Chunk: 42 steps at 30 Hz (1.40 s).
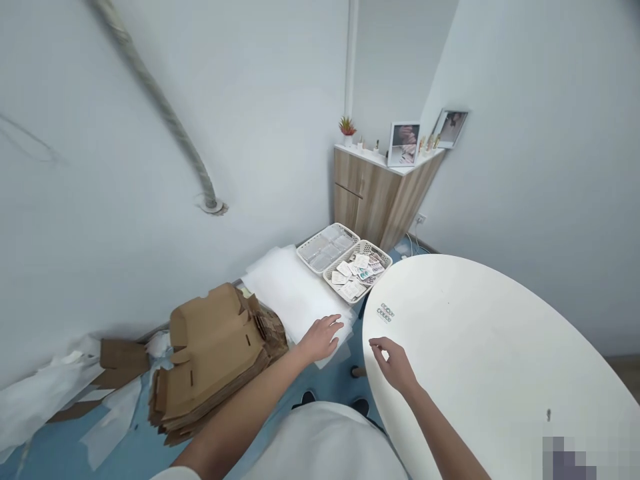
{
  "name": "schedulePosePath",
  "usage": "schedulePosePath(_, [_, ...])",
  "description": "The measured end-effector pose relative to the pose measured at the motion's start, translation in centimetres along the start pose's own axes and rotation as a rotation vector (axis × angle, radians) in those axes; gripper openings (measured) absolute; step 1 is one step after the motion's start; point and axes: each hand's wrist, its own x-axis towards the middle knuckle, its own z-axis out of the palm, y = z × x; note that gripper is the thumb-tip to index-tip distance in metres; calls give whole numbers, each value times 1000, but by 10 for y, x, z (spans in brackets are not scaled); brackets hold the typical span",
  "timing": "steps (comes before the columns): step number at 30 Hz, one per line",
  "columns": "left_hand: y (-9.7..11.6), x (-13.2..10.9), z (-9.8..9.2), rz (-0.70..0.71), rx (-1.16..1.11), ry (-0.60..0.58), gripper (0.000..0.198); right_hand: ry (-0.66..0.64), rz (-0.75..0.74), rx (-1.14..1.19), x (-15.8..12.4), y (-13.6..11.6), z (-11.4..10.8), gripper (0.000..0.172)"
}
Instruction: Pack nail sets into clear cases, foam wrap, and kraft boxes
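Note:
My left hand (321,337) reaches down to a stack of white foam sheets (293,290) on the floor, its fingers spread flat on the near corner of the top sheet. My right hand (395,363) hovers at the left edge of the round white table (490,347), fingers loosely curled with thumb and forefinger near each other; nothing shows in them. A small blister strip (385,312) lies on the table just beyond that hand.
A pile of flattened cardboard boxes (210,357) lies left of the foam sheets. Two white baskets sit behind: one with clear bags (327,247), one with small packets (357,270). A wooden cabinet (380,193) fills the corner. White scraps (45,393) litter the blue floor.

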Motion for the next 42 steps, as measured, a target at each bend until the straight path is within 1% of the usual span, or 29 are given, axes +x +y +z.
schedulePosePath(7, [-34, -33, -39, 42, -26, 77, 38, -37, -58, -36, 33, -41, 23, 28])
schedulePosePath(12, [-52, -49, -65, 76, -25, 126, 37, -63, -111, -123, 63, -74, 35, 29])
schedulePosePath(15, [-60, -52, -80, 84, -33, 132, 36, -129, -158, -195, 83, -88, 36, 28])
schedulePosePath(17, [-66, -51, -88, 85, -53, 143, 36, -176, -188, -256, 97, -92, 36, 28])
schedulePosePath(20, [-78, -45, -98, 76, -96, 165, 35, -208, -200, -341, 121, -91, 37, 28])
schedulePosePath(22, [-86, -38, -103, 59, -124, 157, 35, -228, -202, -381, 138, -88, 39, 29])
schedulePosePath(25, [-99, -23, -111, 20, -154, 134, 35, -239, -207, -404, 163, -81, 41, 29])
schedulePosePath(27, [-107, -10, -116, -1, -174, 127, 35, -216, -198, -400, 181, -76, 42, 29])
schedulePosePath(31, [-124, 26, -119, -27, -228, 119, 35, -156, -165, -363, 219, -57, 43, 27])
schedulePosePath(34, [-137, 61, -114, -67, -290, 109, 36, -109, -131, -297, 249, -36, 48, 31])
schedulePosePath(38, [-155, 120, -102, -162, -391, 126, 38, -22, -40, -158, 290, -6, 63, 43])
schedulePosePath(42, [-177, 175, -86, -317, -483, 137, 44, 63, 71, -20, 331, 23, 83, 43])
